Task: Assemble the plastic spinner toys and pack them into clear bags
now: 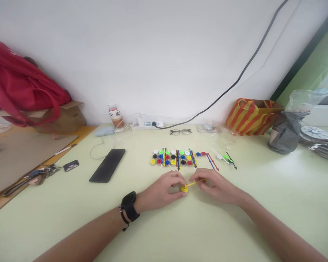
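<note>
My left hand (166, 187) pinches a small yellow round piece (184, 189) at the table's middle, between thumb and fingers. In my right hand (217, 185) is a thin yellow arrow-like stick (191, 184), its left end reaching the yellow round piece. Whether the two are joined I cannot tell. Behind my hands stand rows of small colored round pieces (167, 157) on clear bases, with bundles of colored arrow sticks (178, 160) lying across them. Farther right are loose blue and red arrow sticks (212, 161), and green and black ones (230, 160).
A black phone (107, 165) lies left of my hands, with keys (43, 172) beyond it. Along the wall are a drink bottle (115, 116), a power strip (147, 124), glasses (180, 132) and a striped bag (251, 116). A grey bag (285, 133) stands at right.
</note>
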Demonstrator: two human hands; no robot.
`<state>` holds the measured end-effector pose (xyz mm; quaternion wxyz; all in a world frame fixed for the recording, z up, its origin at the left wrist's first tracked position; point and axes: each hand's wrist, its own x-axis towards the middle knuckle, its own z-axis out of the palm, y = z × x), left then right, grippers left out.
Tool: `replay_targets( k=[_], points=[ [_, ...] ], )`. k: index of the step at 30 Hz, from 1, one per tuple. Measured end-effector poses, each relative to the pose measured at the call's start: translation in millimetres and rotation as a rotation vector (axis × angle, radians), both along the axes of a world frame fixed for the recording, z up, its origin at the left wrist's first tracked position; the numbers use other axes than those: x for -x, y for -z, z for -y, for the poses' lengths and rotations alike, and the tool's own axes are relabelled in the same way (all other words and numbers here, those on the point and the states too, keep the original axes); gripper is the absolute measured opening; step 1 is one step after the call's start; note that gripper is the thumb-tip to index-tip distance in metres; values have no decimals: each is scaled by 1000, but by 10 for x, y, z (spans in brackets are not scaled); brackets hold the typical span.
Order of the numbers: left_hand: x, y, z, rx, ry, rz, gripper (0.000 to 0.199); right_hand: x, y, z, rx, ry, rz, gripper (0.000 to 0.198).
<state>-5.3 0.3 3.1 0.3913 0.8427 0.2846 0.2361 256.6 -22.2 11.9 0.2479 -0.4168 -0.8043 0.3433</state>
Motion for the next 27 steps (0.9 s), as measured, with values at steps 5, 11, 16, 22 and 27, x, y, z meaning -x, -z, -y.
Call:
replay_targets(
  k=[5,11,16,22,27],
  points=[
    [-2,25,-21,42,-45,-18,18,-37,-56,-13,-12,55,-111,21],
    [4,56,-43,86,-74,77,25,-92,-30,-59,-2,181,-282,18],
    [-15,74,-77,128,-137,250,18,-90,-32,-48,52,327,-378,21],
    [-36,72,-105,181,-342,342,27,-91,-90,-3,269,168,-571,20],
    [-27,75,-115,217,-320,381,39,6,-90,53,272,56,-570,15]
  ],
)
